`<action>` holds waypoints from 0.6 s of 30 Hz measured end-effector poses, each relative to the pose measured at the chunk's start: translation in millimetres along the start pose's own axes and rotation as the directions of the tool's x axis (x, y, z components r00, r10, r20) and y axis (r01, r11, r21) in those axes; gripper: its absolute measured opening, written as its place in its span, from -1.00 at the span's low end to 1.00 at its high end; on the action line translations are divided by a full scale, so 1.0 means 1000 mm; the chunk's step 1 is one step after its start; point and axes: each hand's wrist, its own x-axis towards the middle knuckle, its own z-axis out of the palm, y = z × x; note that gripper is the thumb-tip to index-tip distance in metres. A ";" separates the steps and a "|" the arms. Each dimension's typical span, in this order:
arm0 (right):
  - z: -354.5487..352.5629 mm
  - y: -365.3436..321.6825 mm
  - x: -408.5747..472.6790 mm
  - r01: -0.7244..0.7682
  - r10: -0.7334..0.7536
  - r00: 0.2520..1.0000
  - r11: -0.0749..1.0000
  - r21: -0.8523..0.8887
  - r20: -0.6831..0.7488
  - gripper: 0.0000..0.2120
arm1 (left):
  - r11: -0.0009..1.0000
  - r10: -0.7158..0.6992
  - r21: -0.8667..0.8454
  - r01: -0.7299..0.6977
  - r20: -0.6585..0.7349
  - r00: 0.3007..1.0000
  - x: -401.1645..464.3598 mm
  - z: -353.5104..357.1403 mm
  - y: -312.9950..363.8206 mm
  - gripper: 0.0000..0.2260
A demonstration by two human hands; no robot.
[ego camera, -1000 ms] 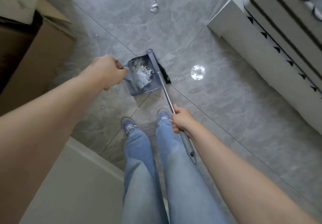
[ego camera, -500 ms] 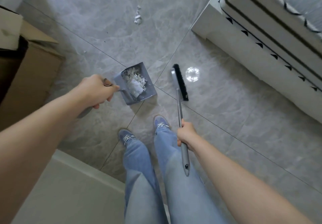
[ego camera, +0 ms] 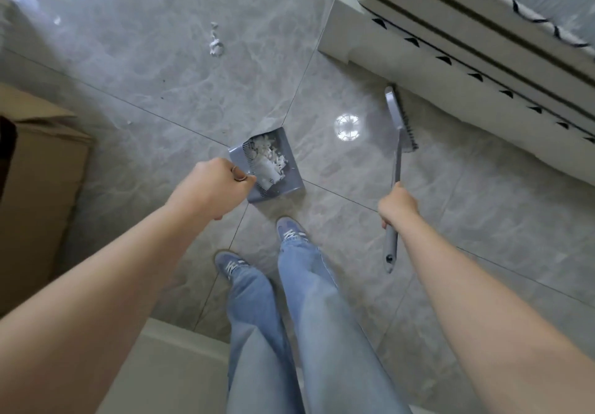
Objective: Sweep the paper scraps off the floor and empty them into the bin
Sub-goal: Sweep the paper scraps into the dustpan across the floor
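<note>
Head view: grey marbled floor tiles (ego camera: pixel 161 69), glossy, open toward the far edge; cardboard box (ego camera: pixel 38 188) at left edge, white bed base (ego camera: pixel 418 69) at right edge. Left hand (ego camera: pixel 212 188) closed around handle of grey plastic dustpan (ego camera: pixel 289 169), pan mouth pointing away and slightly right, white paper scraps (ego camera: pixel 269 159) heaped inside. Right hand (ego camera: pixel 397 206) closed around grey broom (ego camera: pixel 397 143), long axis running away from the body, black bristles beside the bed base. More crumpled scraps on floor (ego camera: pixel 216 46) farther ahead, well apart from dustpan.
</note>
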 end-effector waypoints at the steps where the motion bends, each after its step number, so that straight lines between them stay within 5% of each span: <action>1: 0.007 -0.004 -0.006 -0.011 0.012 1.000 0.999 -0.030 0.018 -0.32 | 1.000 -0.006 -0.005 0.006 -0.016 1.000 -0.001 0.001 0.002 -0.62; 5: 0.059 0.003 -0.067 0.005 0.006 0.965 0.999 -0.044 0.262 -0.39 | 0.999 -0.033 0.003 0.034 -0.040 0.999 -0.005 -0.003 0.003 -0.67; 8: 0.081 0.027 -0.117 -0.058 0.004 0.930 0.989 0.135 0.368 -0.40 | 0.998 -0.051 0.024 0.052 -0.040 0.998 -0.006 -0.003 0.010 -0.68; 11: 0.070 0.049 -0.128 -0.075 -0.016 0.949 0.959 0.273 0.316 -0.47 | 0.996 -0.077 0.037 0.079 -0.047 0.996 -0.005 -0.003 0.015 -0.67; 18: 0.029 0.009 -0.052 0.057 -0.071 0.975 0.996 0.072 0.211 -0.31 | 0.997 -0.078 0.022 0.079 -0.040 0.996 -0.003 0.001 0.008 -0.67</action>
